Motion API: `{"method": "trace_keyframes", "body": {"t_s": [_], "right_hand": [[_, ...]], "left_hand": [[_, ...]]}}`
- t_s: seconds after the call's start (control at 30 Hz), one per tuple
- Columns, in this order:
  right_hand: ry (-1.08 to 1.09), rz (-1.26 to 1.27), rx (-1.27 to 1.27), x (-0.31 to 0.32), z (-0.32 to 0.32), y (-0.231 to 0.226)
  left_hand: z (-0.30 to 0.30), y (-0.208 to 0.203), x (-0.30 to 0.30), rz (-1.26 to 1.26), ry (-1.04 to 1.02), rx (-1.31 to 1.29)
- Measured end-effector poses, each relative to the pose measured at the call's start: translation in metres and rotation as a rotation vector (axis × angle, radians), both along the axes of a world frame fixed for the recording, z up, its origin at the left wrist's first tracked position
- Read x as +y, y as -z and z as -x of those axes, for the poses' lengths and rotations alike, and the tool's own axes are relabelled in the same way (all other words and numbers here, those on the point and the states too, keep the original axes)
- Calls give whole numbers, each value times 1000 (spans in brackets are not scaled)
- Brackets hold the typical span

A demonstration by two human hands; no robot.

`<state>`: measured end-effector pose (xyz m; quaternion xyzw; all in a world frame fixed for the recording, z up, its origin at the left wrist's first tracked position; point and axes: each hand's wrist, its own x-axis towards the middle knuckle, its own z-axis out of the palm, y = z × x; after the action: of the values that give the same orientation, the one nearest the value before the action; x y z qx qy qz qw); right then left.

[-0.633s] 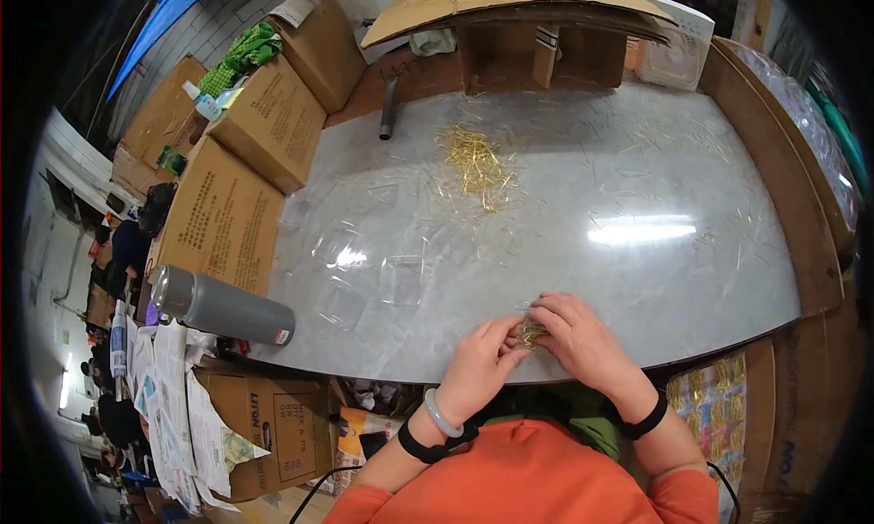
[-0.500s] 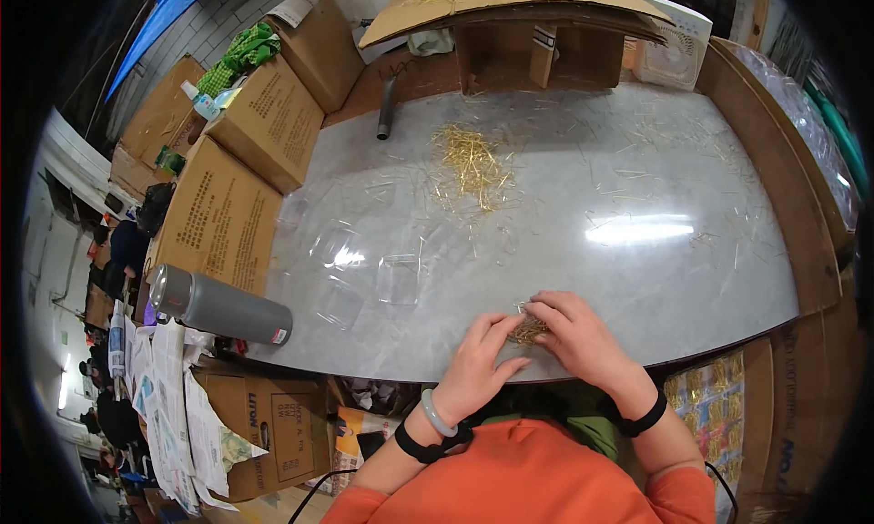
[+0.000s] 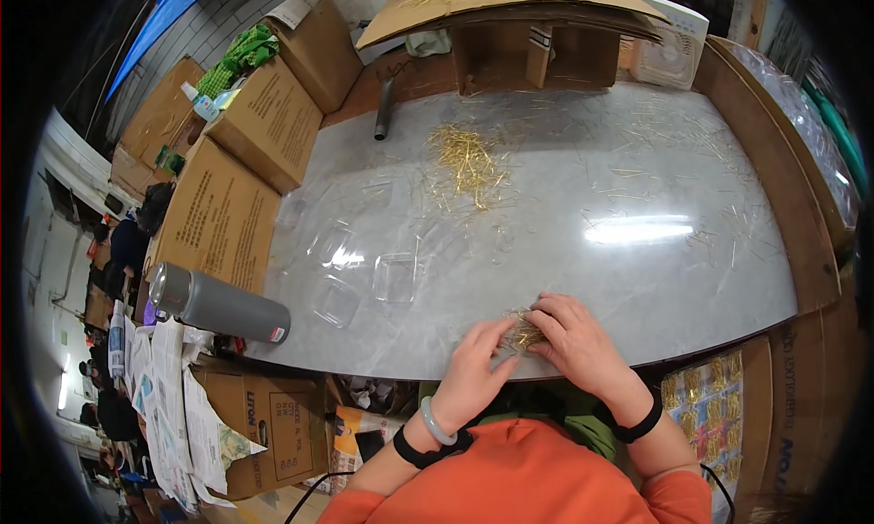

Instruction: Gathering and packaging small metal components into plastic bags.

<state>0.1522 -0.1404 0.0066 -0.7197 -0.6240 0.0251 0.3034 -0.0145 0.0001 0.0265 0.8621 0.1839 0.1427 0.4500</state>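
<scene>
As the inspected station is laid out, its largest item is the grey table [image 3: 601,278], with a cardboard shelf [image 3: 510,19] at its far side carrying more gold strands. Below the table's edge, at the person's right, gold bunches [image 3: 734,406] lie in rows; these are judged to be portions already gathered. A grey flask [image 3: 223,307] lies on its side at the table's left. Both hands are near the table's front edge. The left hand [image 3: 475,365] has thumb and fingers parted, its fingertips at the bundle's left side. The right hand [image 3: 578,342] has its fingers bent over the bundle's right side; whether they pinch it cannot be told.

Far ahead of the hands lies a loose pile of gold wire pieces [image 3: 467,160], longer from far left to near right, its strands crossing at many angles. Clear plastic trays [image 3: 394,278] lie to the left, apart from the bundle. Smallest is the wire bundle [image 3: 523,333], located between the hands, just inside the front edge. Progress is judged partial: one portion is in handling, its ends uneven, and the pile is ungathered. Its strands splay; the bundle seems to point away and slightly left, but fingers cover part, so its long axis cannot be confirmed.
</scene>
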Motion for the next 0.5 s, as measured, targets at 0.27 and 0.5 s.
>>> {"method": "trace_keyframes", "body": {"t_s": [0.27, 0.5], "right_hand": [[-10, -4, -33, 3, 3, -4], [20, -47, 0, 3, 3, -2]], "left_hand": [[4, 32, -6, -509, 48, 76], [1, 19, -18, -25, 57, -183]]}}
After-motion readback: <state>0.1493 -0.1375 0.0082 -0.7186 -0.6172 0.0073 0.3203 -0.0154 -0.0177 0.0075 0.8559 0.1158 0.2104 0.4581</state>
